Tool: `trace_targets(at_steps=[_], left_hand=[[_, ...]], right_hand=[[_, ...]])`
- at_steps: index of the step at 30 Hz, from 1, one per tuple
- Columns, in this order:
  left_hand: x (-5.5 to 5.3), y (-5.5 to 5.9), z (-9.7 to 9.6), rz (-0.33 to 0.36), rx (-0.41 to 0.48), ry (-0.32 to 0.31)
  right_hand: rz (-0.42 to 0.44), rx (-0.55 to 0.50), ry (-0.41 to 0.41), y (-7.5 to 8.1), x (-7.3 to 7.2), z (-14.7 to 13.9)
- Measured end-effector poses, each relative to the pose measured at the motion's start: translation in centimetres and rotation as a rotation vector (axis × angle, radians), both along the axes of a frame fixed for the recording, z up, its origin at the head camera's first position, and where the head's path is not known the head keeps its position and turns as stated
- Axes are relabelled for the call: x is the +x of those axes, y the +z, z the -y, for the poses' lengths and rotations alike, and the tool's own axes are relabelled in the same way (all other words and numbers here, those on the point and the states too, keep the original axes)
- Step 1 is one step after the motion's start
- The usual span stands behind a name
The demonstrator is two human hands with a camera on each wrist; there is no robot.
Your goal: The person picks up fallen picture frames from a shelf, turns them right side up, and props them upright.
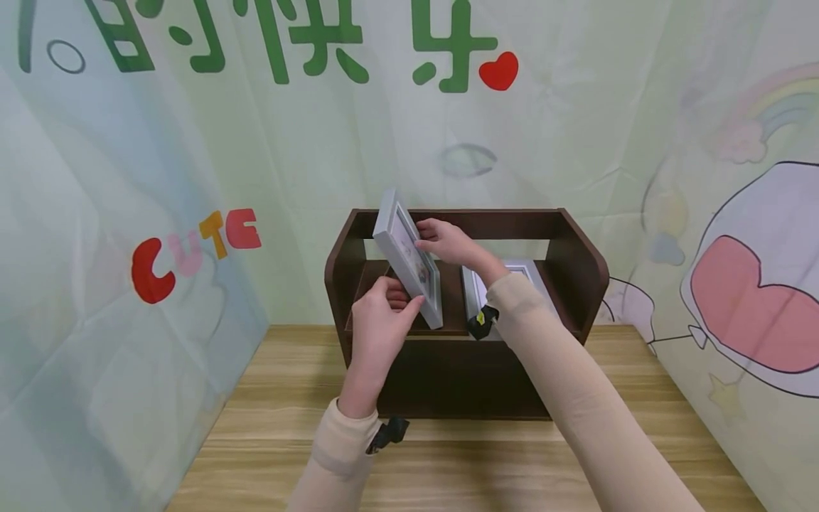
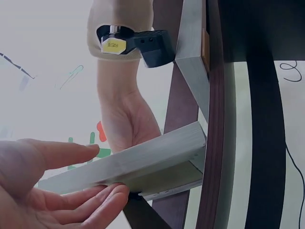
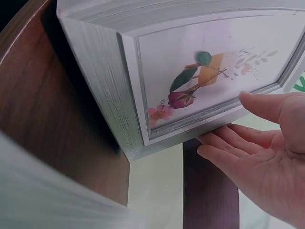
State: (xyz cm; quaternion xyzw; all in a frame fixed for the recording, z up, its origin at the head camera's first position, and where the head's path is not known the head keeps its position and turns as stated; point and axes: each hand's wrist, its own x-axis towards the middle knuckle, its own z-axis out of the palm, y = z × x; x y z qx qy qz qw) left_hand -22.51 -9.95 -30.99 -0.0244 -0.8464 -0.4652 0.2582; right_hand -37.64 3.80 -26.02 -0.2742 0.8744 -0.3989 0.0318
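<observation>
A pale grey picture frame (image 1: 399,256) stands tilted on the left part of a dark brown shelf (image 1: 461,377), its lower edge at the shelf board. My left hand (image 1: 377,320) holds its near side edge, with thumb and fingers on opposite sides in the left wrist view. At the far side edge my right hand (image 1: 456,245) pinches the same frame, thumb on the front border and fingers behind. Dried flowers and leaves show behind its glass in the right wrist view. A second pale frame (image 1: 473,295) leans at the shelf's right, partly hidden by my right forearm.
The shelf's side panels (image 1: 579,270) rise on both sides, with a rail (image 1: 493,224) across the back. It stands on a wood-grain table (image 1: 269,441). Printed cloth (image 1: 307,156) hangs behind and at both sides.
</observation>
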Motion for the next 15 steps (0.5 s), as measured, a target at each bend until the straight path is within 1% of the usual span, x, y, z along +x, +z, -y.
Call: trace_targets(at_steps=[3, 9, 15], left_hand=[[-0.19, 0.01, -0.43, -0.013, -0.035, 0.014], [-0.81, -0.17, -0.93, -0.052, -0.085, 0.067], [-0.97, -0.31, -1.11, -0.079, -0.102, 0.086]], right_hand=[[-0.002, 0.026, 0.004, 0.02, 0.04, -0.04], [-0.008, 0.066, 0.001, 0.15, -0.02, -0.08], [0.008, 0.074, 0.001, 0.18, -0.11, -0.17]])
